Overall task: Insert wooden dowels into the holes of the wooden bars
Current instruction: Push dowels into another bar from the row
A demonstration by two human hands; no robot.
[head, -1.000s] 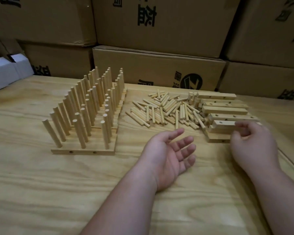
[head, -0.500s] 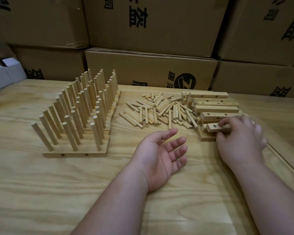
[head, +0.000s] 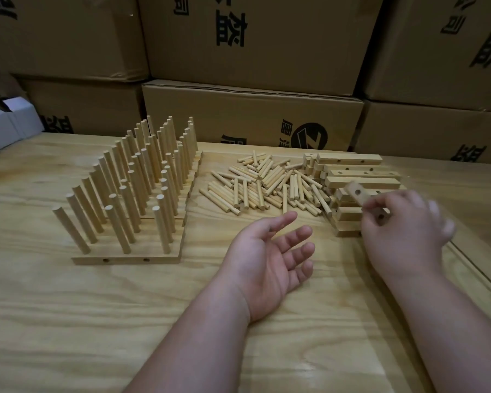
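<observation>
The right hand [head: 403, 231] pinches a short pale wooden bar with round holes [head: 359, 194] between thumb and fingertips, lifted above the stack of plain wooden bars [head: 357, 177] at the right of the light plywood tabletop [head: 68, 321]. The left hand [head: 270, 259] rests palm up, fingers relaxed and holding nothing.

The bar looks light, stiff and dry, so it should not slip; I think it is best gripped on the long sides, leaving the holes free. The loose round wooden dowels [head: 264, 185] are thin and light, and may roll.

About five bars show on top of the stack; more lie under. The dowels are several dozen, too many to count. The finished bars with upright dowels [head: 131, 188] carry three dowels each.
</observation>
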